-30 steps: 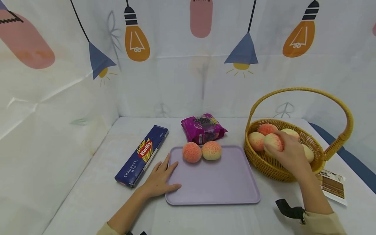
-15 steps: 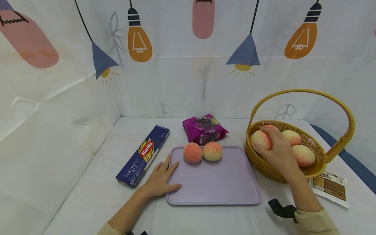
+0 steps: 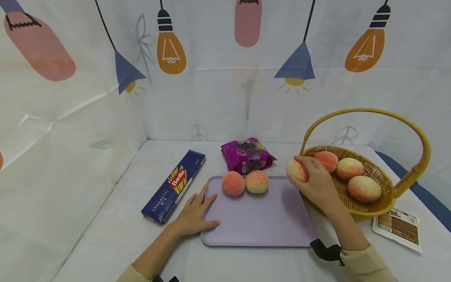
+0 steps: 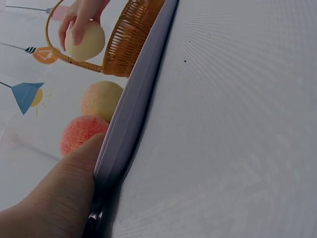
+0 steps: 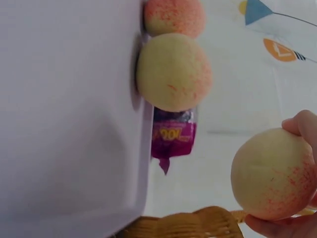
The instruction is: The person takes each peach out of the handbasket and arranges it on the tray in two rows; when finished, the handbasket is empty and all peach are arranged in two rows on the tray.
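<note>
My right hand (image 3: 318,186) holds a pale peach (image 3: 295,170) with a pink blush, up over the far right corner of the lilac tray (image 3: 257,219). In the right wrist view fingers pinch this peach (image 5: 270,173) from two sides. Two more peaches, one reddish (image 3: 233,183) and one paler (image 3: 257,182), sit side by side along the tray's far edge. My left hand (image 3: 192,217) rests on the tray's left edge with its fingers spread. Behind the right hand, a wicker basket (image 3: 366,213) contains a red peach (image 3: 326,161) and two paler peaches (image 3: 349,168).
A blue spaghetti box (image 3: 174,186) lies left of the tray. Behind the tray is a purple snack bag (image 3: 248,156). The basket's tall handle (image 3: 366,110) arches over its right side, and a brown-and-white packet (image 3: 398,229) lies in front of the basket.
The right hand has carried the peach leftward out of the basket to above the tray's right corner. My left hand stays on the tray edge.
</note>
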Motion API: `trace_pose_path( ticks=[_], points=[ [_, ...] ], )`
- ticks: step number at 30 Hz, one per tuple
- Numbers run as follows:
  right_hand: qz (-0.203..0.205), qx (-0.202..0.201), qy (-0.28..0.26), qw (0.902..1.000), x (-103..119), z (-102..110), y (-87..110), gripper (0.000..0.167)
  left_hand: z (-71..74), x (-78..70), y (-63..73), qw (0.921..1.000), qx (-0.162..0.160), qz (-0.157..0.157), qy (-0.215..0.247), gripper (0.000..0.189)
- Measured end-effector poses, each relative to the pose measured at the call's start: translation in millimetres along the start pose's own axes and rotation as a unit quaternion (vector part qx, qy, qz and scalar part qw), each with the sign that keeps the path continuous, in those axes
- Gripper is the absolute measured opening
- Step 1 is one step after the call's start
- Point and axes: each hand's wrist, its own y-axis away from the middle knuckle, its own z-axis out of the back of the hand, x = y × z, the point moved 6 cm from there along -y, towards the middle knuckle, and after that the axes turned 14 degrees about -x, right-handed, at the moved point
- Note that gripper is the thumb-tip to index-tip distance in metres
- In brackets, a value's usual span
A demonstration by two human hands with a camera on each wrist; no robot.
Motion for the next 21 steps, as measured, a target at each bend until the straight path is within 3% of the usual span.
trace_pose_path(
  ticks=[11,21],
  points=[
    [0.044,0.000,-0.001,0.9990,14,-30,5.1,0.047,0.9,-1.5,0.2,1.0000,0.004,0.003,0.004,0.086],
    [0.019,0.041,0.006,0.9990,10,-48,8.7,0.050,0.9,-0.7,-0.2,1.0000,0.005,0.004,0.003,0.087]
  ],
)
